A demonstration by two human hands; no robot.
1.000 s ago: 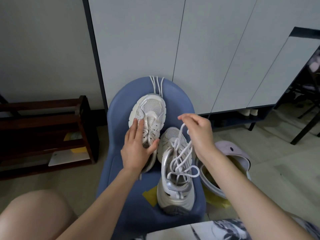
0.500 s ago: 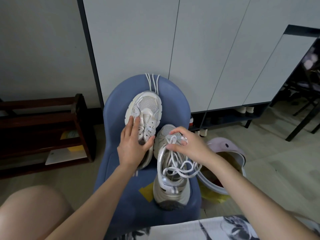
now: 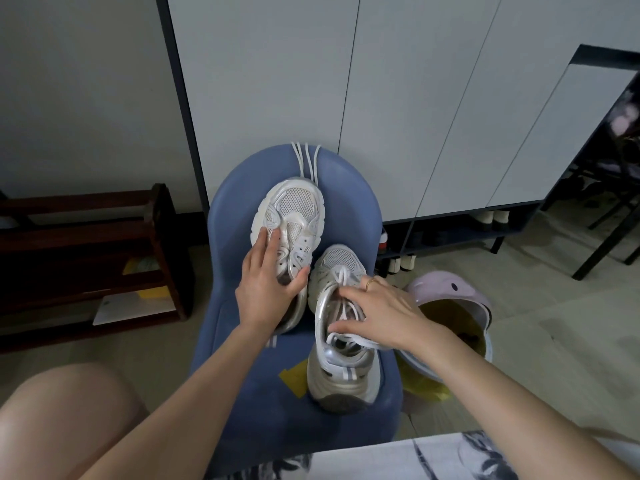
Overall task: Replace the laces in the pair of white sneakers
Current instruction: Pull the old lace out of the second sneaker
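At frame centre, the left hand (image 3: 268,282) lay flat on one sneaker (image 3: 289,223); the right hand (image 3: 384,311) gripped the other's laces (image 3: 343,308).

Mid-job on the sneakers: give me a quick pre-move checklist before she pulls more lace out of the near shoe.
1. Far sneaker held steady by left hand: ok.
2. Right hand on the near sneaker's lace: ok.
3. Lace pinched firmly: cannot tell.
4. Both shoes fully on the blue chair: ok.
5. Spare laces within reach at chair back: ok.
6. Lace free of knots: cannot tell.
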